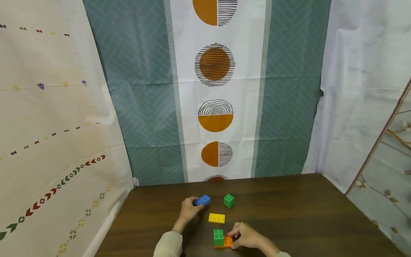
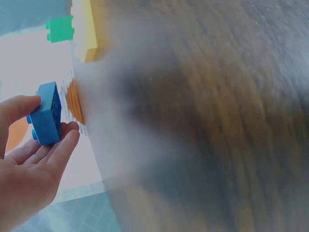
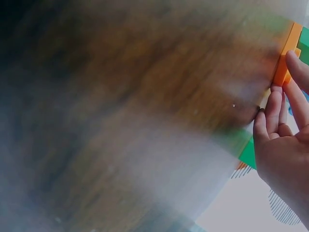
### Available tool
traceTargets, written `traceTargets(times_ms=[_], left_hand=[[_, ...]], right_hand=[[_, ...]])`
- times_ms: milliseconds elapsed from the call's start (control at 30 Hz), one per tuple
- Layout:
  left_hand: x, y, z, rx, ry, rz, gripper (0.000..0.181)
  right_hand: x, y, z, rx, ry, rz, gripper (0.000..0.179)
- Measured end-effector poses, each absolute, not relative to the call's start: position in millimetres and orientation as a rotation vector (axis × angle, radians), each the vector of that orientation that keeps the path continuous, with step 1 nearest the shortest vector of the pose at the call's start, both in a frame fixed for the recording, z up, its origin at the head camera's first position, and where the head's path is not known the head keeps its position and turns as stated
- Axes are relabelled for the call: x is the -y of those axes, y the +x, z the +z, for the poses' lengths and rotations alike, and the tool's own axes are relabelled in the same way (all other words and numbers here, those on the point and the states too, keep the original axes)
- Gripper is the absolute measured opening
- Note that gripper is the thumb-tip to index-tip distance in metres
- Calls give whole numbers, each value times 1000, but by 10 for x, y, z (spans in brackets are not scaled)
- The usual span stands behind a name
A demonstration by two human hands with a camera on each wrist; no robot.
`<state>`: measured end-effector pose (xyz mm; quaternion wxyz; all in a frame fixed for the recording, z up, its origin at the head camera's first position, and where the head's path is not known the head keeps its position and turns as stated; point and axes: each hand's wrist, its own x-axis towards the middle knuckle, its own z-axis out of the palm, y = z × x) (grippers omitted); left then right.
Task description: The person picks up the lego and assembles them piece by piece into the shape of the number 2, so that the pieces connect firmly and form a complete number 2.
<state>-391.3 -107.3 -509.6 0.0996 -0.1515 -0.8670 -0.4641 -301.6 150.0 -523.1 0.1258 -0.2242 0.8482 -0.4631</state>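
Between thumb and fingers my left hand [image 1: 187, 210] pinches a blue toy building brick [image 1: 203, 200]. In the left wrist view the underside of this blue brick [image 2: 47, 115] shows, tilted and clear of the table. Nearer to me, my right hand [image 1: 248, 236] grips the right end of a flat orange brick [image 1: 228, 241]. A green brick [image 1: 218, 237] sits on the left part of the orange one. The right wrist view shows the thumb and fingers at the end of the orange brick [image 3: 285, 63], with part of the green brick [image 3: 304, 46] behind.
A yellow brick [image 1: 216, 218] lies on the dark wooden table [image 1: 282, 207] between the hands. Farther back stands a small green brick [image 1: 229, 201]. A patterned curtain [image 1: 215, 89] hangs behind the table, with cloths at both sides.
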Motion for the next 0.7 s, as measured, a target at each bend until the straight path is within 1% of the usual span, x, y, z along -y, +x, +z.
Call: traceTargets(times_ms=[267,700], left_hand=[[1086,-3787,-4958,2586,-598,-1331,37],[952,-3436,-4786,2654,-797,-1537,35]], right_hand=[[-1508,-3029,-5200,-2493,-658,-1341,37],[-1477,-3044,-5222,-2465,-650,-1329,37]])
